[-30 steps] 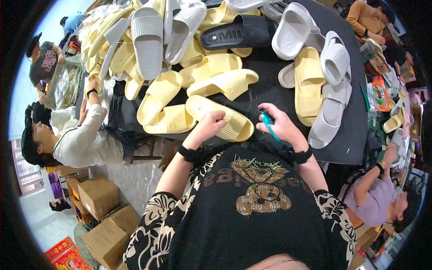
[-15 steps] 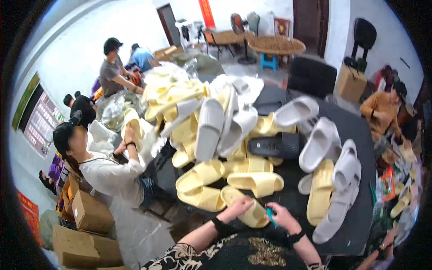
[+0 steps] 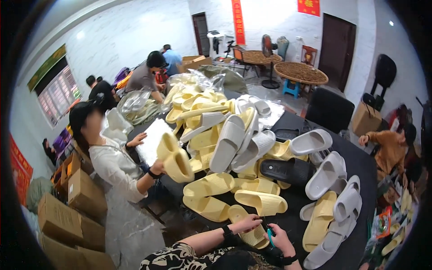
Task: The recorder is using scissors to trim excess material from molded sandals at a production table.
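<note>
My right hand (image 3: 282, 237) is closed around teal-handled snips (image 3: 270, 236), whose dark tips point toward my left hand (image 3: 248, 223). The thumb and fingers of that left hand are pinched together; what sits between them is too small to make out. Beneath both hands, at the table's near edge, lies a yellow slide slipper (image 3: 255, 239), partly covered by my left hand. Just beyond it another yellow slipper (image 3: 263, 203) lies on its side, with a pair of yellow slippers (image 3: 207, 208) to the left.
A heap of yellow and grey slippers (image 3: 228, 137) fills the middle of the black table (image 3: 288, 225). One black slipper (image 3: 288, 170) lies among them. Grey slippers (image 3: 330, 243) line the right side. At left, a co-worker (image 3: 118, 162) holds yellow slippers (image 3: 175, 159). Cardboard boxes (image 3: 60, 220) stand lower left.
My hands have come closer together, the snips now near my left fingertips. The co-worker at left has brought yellow slippers lower and toward the table. The whole view has shifted.
</note>
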